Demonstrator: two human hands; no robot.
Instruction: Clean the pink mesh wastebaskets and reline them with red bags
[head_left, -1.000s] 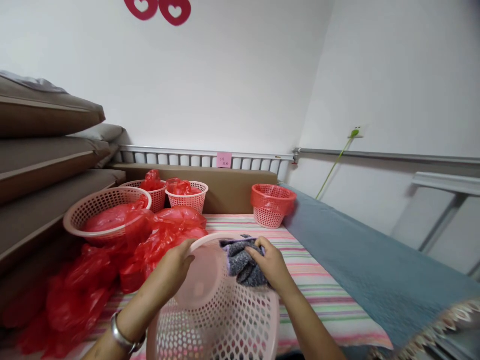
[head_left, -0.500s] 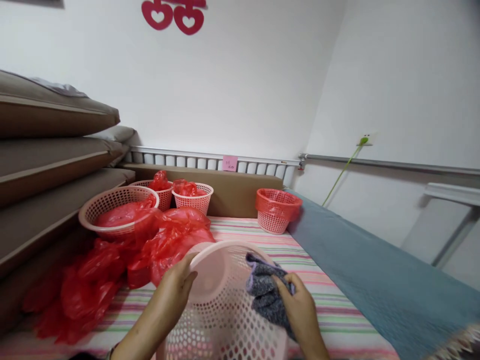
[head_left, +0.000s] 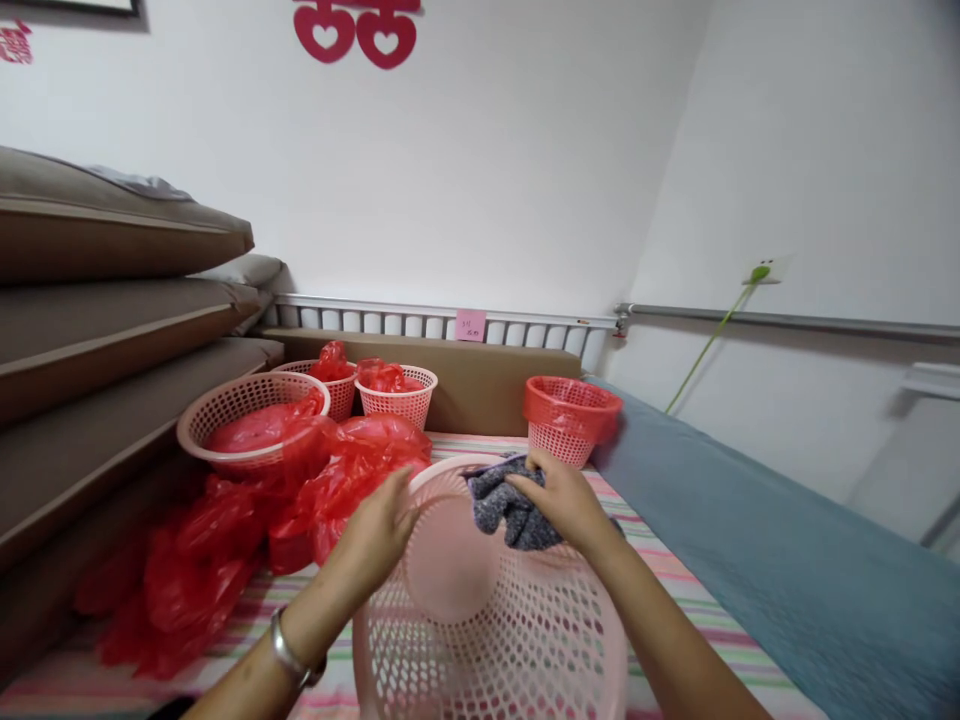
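Observation:
A pale pink plastic basket point(head_left: 487, 640) with a perforated wall is tipped toward me, its solid round bottom showing inside. My left hand point(head_left: 379, 535) grips its rim at the upper left, thumb on the inner side. In my right hand point(head_left: 566, 495) is a dark grey cleaning cloth point(head_left: 510, 505) with a purple edge, bunched against the rim at the upper right. Left of the basket lie crumpled red plastic bags point(head_left: 360, 470), close to my left hand.
Baskets with red bags, among them a wide pink one point(head_left: 195, 425), stand at the back left beside stacked cushions point(head_left: 112, 330). A red-lined basket point(head_left: 566, 440) stands at the back right by a blue-grey padded side point(head_left: 735, 510). Striped fabric point(head_left: 697, 640) covers the surface.
My right hand has moved the cloth up and left, from the basket's right inside wall to its upper rim. The basket is turned more upright toward me, with my left hand still on the rim.

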